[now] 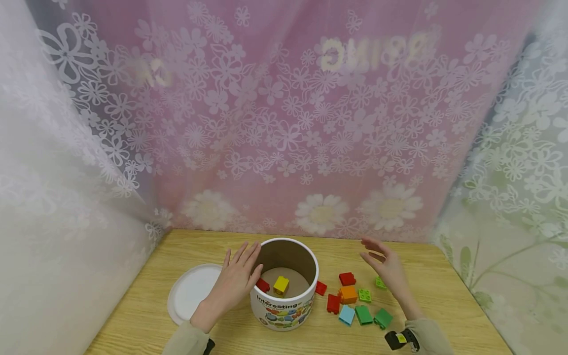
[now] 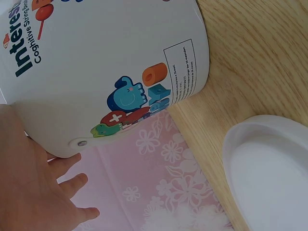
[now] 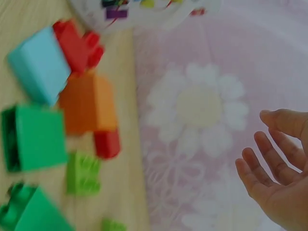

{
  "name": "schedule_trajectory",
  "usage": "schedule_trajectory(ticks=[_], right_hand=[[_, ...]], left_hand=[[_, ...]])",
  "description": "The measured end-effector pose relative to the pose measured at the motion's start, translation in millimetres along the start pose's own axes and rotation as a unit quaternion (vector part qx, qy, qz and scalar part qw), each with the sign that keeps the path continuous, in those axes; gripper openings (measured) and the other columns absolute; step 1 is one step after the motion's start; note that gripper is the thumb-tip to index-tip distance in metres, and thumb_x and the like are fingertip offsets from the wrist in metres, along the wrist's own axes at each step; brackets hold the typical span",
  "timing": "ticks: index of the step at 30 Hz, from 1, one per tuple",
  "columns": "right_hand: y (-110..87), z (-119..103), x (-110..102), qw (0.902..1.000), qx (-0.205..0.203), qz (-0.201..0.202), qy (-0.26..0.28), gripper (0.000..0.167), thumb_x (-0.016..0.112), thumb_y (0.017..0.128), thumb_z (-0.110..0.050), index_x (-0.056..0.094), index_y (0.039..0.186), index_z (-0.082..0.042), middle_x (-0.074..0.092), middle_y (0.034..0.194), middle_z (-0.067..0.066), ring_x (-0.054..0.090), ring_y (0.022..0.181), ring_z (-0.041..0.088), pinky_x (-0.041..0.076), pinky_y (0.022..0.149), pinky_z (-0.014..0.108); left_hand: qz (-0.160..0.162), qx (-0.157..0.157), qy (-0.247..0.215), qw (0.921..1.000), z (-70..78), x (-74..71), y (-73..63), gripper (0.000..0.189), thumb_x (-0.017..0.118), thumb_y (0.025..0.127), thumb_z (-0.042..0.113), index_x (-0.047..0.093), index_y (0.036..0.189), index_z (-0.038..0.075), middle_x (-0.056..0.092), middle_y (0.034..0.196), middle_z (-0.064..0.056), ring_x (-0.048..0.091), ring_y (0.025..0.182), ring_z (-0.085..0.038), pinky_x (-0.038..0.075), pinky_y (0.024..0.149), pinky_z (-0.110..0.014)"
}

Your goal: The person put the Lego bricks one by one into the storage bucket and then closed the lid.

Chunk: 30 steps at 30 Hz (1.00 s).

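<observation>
A white round tub (image 1: 284, 311) with printed toy pictures stands in the middle of the table. My left hand (image 1: 239, 275) rests at its left rim with the fingers stretched out, the thumb over the edge. Inside the tub lie a yellow block (image 1: 281, 285) and a red block (image 1: 263, 285). My right hand (image 1: 387, 268) is raised over the table to the right, loosely bent, holding nothing. Below and left of it lie an orange block (image 1: 348, 294), a light blue block (image 1: 346, 315), a green block (image 1: 364, 314) and a lime block (image 1: 364, 295).
A white lid (image 1: 195, 291) lies flat left of the tub, partly behind my left forearm. More red blocks (image 1: 347, 279) and a second green block (image 1: 383, 318) are scattered on the wooden table (image 1: 137, 305). Floral curtains (image 1: 284, 123) close off the back and sides.
</observation>
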State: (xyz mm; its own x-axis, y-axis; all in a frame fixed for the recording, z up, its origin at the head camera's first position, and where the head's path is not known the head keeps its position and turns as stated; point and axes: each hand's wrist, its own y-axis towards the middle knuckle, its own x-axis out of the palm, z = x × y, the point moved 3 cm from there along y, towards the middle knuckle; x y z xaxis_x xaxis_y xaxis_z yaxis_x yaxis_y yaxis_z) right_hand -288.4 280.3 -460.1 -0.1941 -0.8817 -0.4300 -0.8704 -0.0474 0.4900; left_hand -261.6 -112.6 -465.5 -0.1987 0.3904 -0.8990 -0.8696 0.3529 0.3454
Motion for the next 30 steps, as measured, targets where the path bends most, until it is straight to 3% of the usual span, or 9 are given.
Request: schedule_trajectory(ticks=[10,12,15,18,20,30], right_hand=[[-13.8,48,-19,0.998,0.006,0.004,-0.062,0.042,0.074,0.092,-0.002,0.064,0.133,0.003,0.067,0.124,0.025,0.057,0.104,-0.009,0.054,0.086,0.016],[-16.3,54,-21,0.9969,0.006,0.004,-0.078,0.042,0.074,0.091,-0.003,0.064,0.132,0.002,0.067,0.124,0.024,0.062,0.104,-0.001,0.058,0.086,0.025],[-19.6,61,-23,0.9946,0.011,-0.006,-0.103,0.042,0.075,0.091,-0.003,0.064,0.131,0.002,0.068,0.123,0.023,0.068,0.105,0.021,0.059,0.086,0.041],[-22.5,67,-23,0.9933,0.023,-0.024,-0.11,0.042,0.075,0.09,-0.002,0.064,0.131,0.003,0.067,0.122,0.025,0.065,0.107,0.042,0.057,0.088,0.052],[-24.0,71,-24,0.992,0.036,-0.042,-0.114,0.043,0.074,0.091,-0.001,0.063,0.132,0.005,0.066,0.122,0.027,0.063,0.108,0.047,0.055,0.089,0.056],[-30.7,93,-22,0.9736,0.082,-0.122,-0.175,0.045,0.075,0.087,0.002,0.062,0.131,0.007,0.064,0.124,0.028,0.062,0.109,0.046,0.054,0.091,0.057]], left_hand=[[-0.007,-0.003,-0.001,1.0,-0.6,0.5,0.6,0.06,0.042,0.109,0.042,0.036,0.159,0.009,0.034,0.164,-0.006,0.025,0.153,-0.033,0.012,0.121,-0.065],[-0.006,-0.003,0.0,1.0,-0.6,0.6,0.7,0.06,0.042,0.109,0.042,0.036,0.158,0.009,0.034,0.164,-0.006,0.025,0.153,-0.033,0.012,0.121,-0.065],[-0.006,-0.003,0.002,1.0,-0.6,1.1,0.6,0.06,0.043,0.108,0.042,0.037,0.158,0.009,0.034,0.164,-0.006,0.025,0.153,-0.033,0.012,0.121,-0.064],[-0.004,-0.002,0.004,1.0,-0.7,1.4,0.0,0.06,0.044,0.108,0.042,0.037,0.158,0.009,0.034,0.164,-0.006,0.025,0.153,-0.033,0.012,0.121,-0.065],[-0.004,-0.003,0.003,1.0,-0.8,1.7,-0.1,0.06,0.044,0.108,0.042,0.037,0.158,0.009,0.034,0.164,-0.006,0.025,0.153,-0.033,0.012,0.121,-0.065],[0.0,-0.003,0.001,1.0,-0.6,1.0,-0.6,0.06,0.044,0.108,0.041,0.037,0.158,0.009,0.035,0.163,-0.007,0.025,0.153,-0.032,0.014,0.121,-0.065]])
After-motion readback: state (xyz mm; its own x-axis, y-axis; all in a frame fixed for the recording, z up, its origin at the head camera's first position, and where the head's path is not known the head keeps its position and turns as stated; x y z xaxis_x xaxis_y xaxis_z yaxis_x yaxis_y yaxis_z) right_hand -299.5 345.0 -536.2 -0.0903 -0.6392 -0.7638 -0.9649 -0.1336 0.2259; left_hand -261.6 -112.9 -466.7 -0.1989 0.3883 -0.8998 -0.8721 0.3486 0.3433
